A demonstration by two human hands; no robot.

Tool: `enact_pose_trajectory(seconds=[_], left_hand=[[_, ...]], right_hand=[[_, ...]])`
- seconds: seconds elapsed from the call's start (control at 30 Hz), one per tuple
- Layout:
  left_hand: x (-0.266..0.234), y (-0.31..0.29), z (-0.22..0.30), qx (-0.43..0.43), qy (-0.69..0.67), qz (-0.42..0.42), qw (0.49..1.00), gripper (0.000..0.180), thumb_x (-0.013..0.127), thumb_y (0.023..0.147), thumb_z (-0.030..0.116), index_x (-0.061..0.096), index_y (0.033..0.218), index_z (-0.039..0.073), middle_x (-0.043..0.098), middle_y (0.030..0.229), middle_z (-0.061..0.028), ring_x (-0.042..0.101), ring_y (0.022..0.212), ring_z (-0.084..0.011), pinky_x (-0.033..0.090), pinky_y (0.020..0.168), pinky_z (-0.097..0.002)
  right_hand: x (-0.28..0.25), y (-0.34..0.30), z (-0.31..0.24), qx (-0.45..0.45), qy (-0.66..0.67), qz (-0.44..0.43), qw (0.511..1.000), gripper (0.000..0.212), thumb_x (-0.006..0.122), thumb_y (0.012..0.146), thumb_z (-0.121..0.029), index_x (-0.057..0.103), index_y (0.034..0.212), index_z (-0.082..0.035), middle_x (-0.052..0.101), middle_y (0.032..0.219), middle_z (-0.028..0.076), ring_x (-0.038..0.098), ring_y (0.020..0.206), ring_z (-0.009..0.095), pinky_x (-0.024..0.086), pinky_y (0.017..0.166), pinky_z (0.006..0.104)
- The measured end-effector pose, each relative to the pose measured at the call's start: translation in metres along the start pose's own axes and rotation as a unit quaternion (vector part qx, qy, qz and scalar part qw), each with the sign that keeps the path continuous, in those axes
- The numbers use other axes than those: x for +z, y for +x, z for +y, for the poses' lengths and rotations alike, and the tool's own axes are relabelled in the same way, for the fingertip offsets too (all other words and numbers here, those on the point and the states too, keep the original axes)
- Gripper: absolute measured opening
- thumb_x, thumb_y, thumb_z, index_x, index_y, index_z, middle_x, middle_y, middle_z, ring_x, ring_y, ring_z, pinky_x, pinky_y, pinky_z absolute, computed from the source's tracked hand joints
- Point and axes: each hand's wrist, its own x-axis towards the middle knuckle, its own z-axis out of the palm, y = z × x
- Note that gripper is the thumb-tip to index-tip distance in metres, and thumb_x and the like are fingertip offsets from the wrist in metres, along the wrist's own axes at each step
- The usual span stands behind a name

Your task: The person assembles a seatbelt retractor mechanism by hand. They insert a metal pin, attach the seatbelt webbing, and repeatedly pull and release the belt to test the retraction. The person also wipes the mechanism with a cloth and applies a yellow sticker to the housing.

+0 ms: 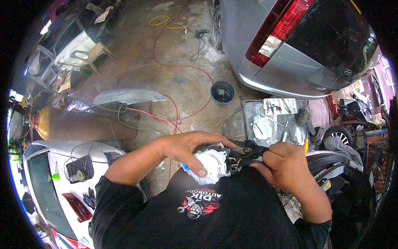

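Observation:
Close in front of my chest, my left hand (186, 146) curls round a white round plastic part (210, 167), thumb on the near side and fingers over its far side. A bit of blue shows at the part's left edge. From its right side a black plastic piece (248, 154) stretches to the right; the two touch, but I cannot tell whether they are fixed together. My right hand (287, 162) is closed on the right end of that black piece, the fingers bent into a grip.
Beyond my hands stands a black bucket (222, 93). A work tray (253, 108) with tools lies to the right, near a silver car (273, 76). Red hoses (195, 68) cross the floor. At left are a gas cylinder (83, 125) and a white car panel (62, 166).

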Motion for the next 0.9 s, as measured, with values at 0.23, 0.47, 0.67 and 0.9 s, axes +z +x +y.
enact_pose_trajectory(seconds=[0.23, 0.47, 0.67, 0.9], left_hand=[[-0.001, -0.006, -0.008, 0.007, 0.019, 0.037, 0.999, 0.143, 0.094, 0.061, 0.054, 0.018, 0.17, 0.001, 0.041, 0.162, -0.024, 0.043, 0.148, -0.034, 0.03, 0.124, -0.0431], [0.002, -0.009, -0.003, 0.001, 0.009, 0.031, 0.999, 0.148, 0.093, 0.062, 0.058, 0.011, 0.171, 0.0, 0.026, 0.172, -0.025, 0.032, 0.156, -0.0332, 0.023, 0.127, -0.043], [0.004, -0.006, -0.008, 0.035, 0.066, 0.014, 0.997, 0.14, 0.092, 0.066, 0.054, 0.015, 0.171, 0.002, 0.032, 0.169, -0.0228, 0.037, 0.153, -0.0331, 0.028, 0.125, -0.0426], [0.005, -0.008, -0.008, 0.047, 0.087, 0.007, 0.995, 0.131, 0.09, 0.07, 0.05, 0.019, 0.17, 0.003, 0.035, 0.167, -0.0236, 0.038, 0.153, -0.0344, 0.03, 0.125, -0.0424]], right_hand=[[-0.023, -0.014, 0.026, 0.068, -0.066, 0.063, 0.993, 0.04, 0.089, 0.079, -0.027, 0.055, 0.068, -0.009, 0.056, 0.067, 0.009, 0.06, 0.06, 0.033, 0.046, 0.053, 0.0464], [-0.06, -0.031, 0.053, 0.138, -0.082, 0.128, 0.979, 0.046, 0.091, 0.076, -0.024, 0.05, 0.065, -0.004, 0.05, 0.063, 0.012, 0.054, 0.058, 0.036, 0.038, 0.053, 0.0462], [-0.061, -0.031, 0.048, 0.099, -0.08, 0.102, 0.987, 0.046, 0.091, 0.074, -0.024, 0.05, 0.065, -0.006, 0.048, 0.064, 0.011, 0.054, 0.058, 0.035, 0.038, 0.053, 0.0465], [-0.044, -0.024, 0.029, 0.066, -0.056, 0.078, 0.993, 0.041, 0.09, 0.074, -0.024, 0.052, 0.068, -0.007, 0.051, 0.066, 0.009, 0.057, 0.061, 0.034, 0.043, 0.054, 0.0473]])
